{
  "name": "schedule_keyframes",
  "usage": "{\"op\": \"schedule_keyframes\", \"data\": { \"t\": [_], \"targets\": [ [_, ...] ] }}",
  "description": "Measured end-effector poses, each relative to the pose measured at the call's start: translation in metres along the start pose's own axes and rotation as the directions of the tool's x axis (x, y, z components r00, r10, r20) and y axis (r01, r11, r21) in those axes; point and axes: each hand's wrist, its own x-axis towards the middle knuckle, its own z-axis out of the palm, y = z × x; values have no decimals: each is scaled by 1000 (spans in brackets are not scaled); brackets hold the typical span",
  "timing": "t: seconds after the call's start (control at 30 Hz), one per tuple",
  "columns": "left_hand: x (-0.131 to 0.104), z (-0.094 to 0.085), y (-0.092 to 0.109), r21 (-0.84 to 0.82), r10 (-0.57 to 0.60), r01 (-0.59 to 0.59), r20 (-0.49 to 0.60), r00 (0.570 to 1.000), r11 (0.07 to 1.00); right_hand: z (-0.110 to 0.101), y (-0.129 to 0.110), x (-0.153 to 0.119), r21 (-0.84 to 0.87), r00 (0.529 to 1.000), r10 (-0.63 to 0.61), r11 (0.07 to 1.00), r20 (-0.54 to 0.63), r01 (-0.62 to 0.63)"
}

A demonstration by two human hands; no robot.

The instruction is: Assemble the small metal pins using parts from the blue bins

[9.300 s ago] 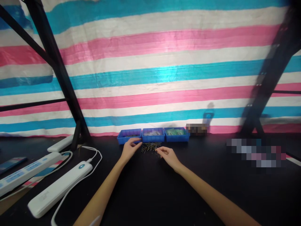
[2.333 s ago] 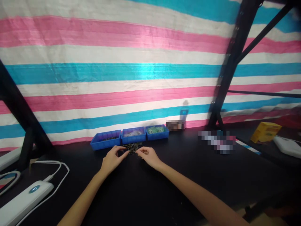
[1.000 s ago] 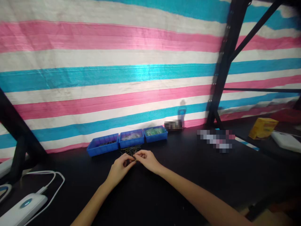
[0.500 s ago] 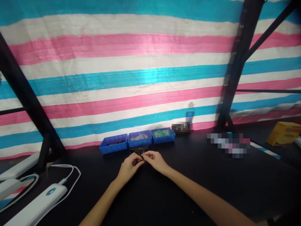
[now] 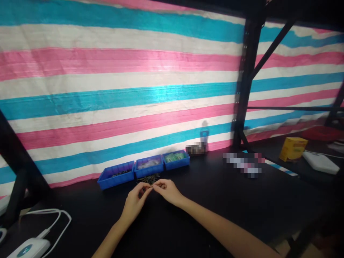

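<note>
My left hand point(image 5: 136, 197) and my right hand point(image 5: 168, 191) meet fingertip to fingertip over the black table point(image 5: 172, 229). Both are closed in a pinch, and whatever lies between the fingertips is too small to make out. Just beyond them is a loose pile of thin, stick-like pieces point(image 5: 150, 178), partly hidden by my fingers. Behind the pile three blue bins stand in a row: the left bin point(image 5: 103, 184) holds dark small pieces, the middle bin point(image 5: 158, 170) whitish pieces, the right bin point(image 5: 177, 164) green and clear ones.
White devices with cables point(image 5: 34, 247) lie at the left. At the right are a yellow box point(image 5: 293, 148) and a flat white device point(image 5: 321, 163). Black frame posts point(image 5: 245, 82) rise before a striped sheet point(image 5: 120, 82). Two blurred-out items sit behind and right of the bins.
The view has turned to the right, so the bins and hands appear further left and lower. My hands stay pinched together close to the pile.
</note>
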Motion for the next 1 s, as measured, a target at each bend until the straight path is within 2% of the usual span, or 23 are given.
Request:
{"op": "schedule_keyframes", "data": {
  "t": [0.4, 0.57, 0.77, 0.87, 1.0],
  "targets": [
    [0, 1, 2, 17, -20, 20, -7, 1000, 1000, -2, -3, -1, 5, 1000, 0, 1000, 19, 0],
    [-2, 0, 5, 57, -13, 12, 25, 1000, 998, -2, -2, -1, 11, 1000, 9, 1000, 28, -10],
    [-2, -1, 8, 67, -20, 26, -78, 997, 997, -1, 1, 0, 57, 998, 45, 997, 31, -47],
    [-2, -1, 8, 9, -27, 28, -125, 992, 1000, -1, 0, -1, -3, 997, 24, 1000, 69, -24],
    [-2, 1, 11, -62, -14, 8, -108, 994, 998, -1, 1, -2, -104, 996, -8, 994, 94, 17]
  ]
}}
